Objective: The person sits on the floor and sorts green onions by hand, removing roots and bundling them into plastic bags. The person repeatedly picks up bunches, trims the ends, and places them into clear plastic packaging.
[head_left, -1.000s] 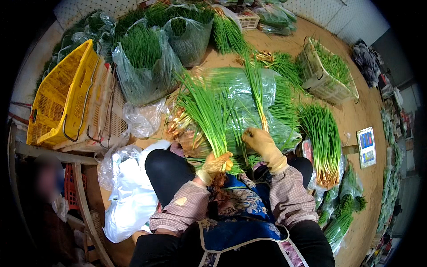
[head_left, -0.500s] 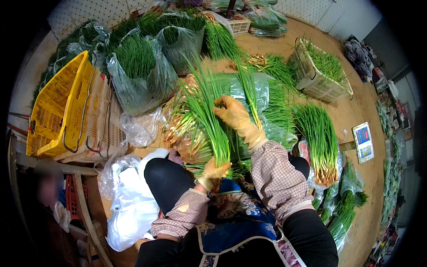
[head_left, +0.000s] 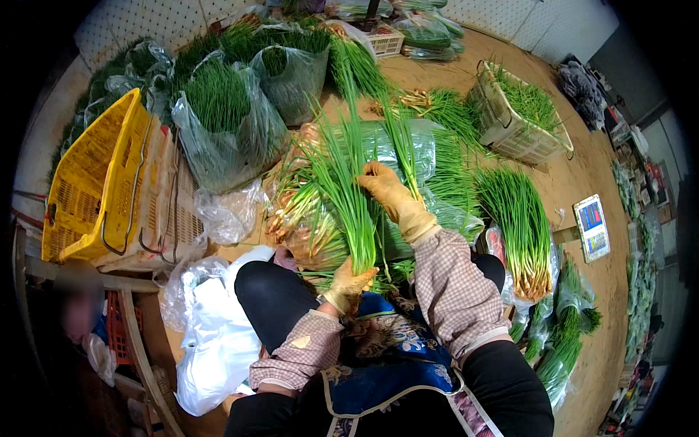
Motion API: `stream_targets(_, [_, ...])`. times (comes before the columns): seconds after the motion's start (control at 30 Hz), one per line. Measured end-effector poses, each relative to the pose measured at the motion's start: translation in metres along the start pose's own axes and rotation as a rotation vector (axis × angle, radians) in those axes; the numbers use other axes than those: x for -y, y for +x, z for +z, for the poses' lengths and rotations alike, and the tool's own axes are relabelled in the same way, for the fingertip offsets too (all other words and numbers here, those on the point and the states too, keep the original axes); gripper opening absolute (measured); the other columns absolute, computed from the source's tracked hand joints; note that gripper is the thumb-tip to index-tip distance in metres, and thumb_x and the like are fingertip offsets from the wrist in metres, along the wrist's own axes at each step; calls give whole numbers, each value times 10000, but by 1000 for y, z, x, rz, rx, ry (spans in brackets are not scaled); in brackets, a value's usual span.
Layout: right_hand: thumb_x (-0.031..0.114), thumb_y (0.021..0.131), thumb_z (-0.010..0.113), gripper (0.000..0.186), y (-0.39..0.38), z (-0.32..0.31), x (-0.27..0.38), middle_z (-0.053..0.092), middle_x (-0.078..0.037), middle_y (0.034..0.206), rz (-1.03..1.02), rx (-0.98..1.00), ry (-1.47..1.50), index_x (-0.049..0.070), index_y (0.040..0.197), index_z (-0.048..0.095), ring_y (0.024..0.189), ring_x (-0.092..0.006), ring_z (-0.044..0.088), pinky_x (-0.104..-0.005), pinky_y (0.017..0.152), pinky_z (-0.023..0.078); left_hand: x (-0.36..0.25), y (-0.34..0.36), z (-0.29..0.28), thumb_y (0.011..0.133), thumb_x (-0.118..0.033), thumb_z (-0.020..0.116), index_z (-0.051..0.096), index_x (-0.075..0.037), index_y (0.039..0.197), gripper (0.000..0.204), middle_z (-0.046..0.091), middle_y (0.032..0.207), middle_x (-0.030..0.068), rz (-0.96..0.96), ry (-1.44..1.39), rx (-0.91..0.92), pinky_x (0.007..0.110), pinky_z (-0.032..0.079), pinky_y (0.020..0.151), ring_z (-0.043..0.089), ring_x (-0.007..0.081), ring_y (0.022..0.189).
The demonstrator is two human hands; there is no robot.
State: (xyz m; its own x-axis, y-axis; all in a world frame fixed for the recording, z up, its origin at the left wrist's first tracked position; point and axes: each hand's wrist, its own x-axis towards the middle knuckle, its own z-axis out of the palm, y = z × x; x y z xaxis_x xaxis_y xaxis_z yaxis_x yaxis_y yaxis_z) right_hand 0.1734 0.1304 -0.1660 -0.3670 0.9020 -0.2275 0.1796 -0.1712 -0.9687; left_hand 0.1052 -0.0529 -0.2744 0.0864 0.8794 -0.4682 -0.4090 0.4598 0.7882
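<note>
My left hand [head_left: 349, 286], in a yellowish glove, is closed round the pale lower ends of a bunch of spring onions [head_left: 342, 207] above my lap. The green leaves fan up and away from me. My right hand [head_left: 389, 191], gloved alike, pinches at the right edge of those leaves, its fingertips partly hidden. A few loose spring onions [head_left: 399, 142] lie just beyond my right wrist, on a plastic-wrapped heap [head_left: 429, 156]. More spring onions with brownish roots [head_left: 291, 218] lie left of the held bunch.
Yellow crate [head_left: 95, 175] and pale crates stand at left, near bagged greens [head_left: 218, 95]. White plastic bags [head_left: 215, 339] lie beside my left knee. To the right are a spring onion bundle [head_left: 517, 226], a white scale [head_left: 593, 228] and a cream basket [head_left: 520, 120]. Another person sits at lower left.
My right hand has shifted slightly towards the right, and some leaves beside it now stand straighter and reach higher. My left hand keeps its hold in the same place.
</note>
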Motion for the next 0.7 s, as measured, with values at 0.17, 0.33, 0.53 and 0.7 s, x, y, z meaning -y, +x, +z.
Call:
stream_targets(0.17, [134, 810, 646, 152, -11, 5, 22, 537, -15, 721, 104, -53, -32, 17, 826, 549, 637, -111, 481, -242, 582, 380, 15, 7, -11, 814, -58, 668, 537, -31, 1005, 233, 606, 790, 34, 163, 169, -51, 260, 472, 539, 565, 131, 612])
stream_targets(0.33, [149, 810, 628, 197, 3, -12, -7, 609, -84, 822, 21, -186, 41, -21, 892, 571, 736, -159, 537, -297, 694, 420, -17, -6, 2, 806, -123, 691, 551, -24, 1015, 270, 607, 843, 27, 22, 109, -22, 272, 474, 619, 566, 130, 689])
stream_targets(0.53, [253, 893, 518, 230, -2, -95, 107, 582, -3, 779, -539, -380, 253, 92, 767, 624, 683, -97, 487, -248, 651, 380, -10, -18, -3, 818, -143, 681, 564, -25, 991, 240, 603, 803, 41, 11, -103, -21, 287, 494, 607, 591, 137, 663])
stream_targets(0.7, [123, 874, 558, 100, -45, -136, 156, 637, -70, 852, -778, -547, 373, 33, 865, 601, 767, -157, 588, -295, 712, 465, -44, -33, -14, 880, -266, 607, 584, -29, 953, 249, 558, 627, 14, 164, -530, -22, 300, 528, 635, 550, 127, 554])
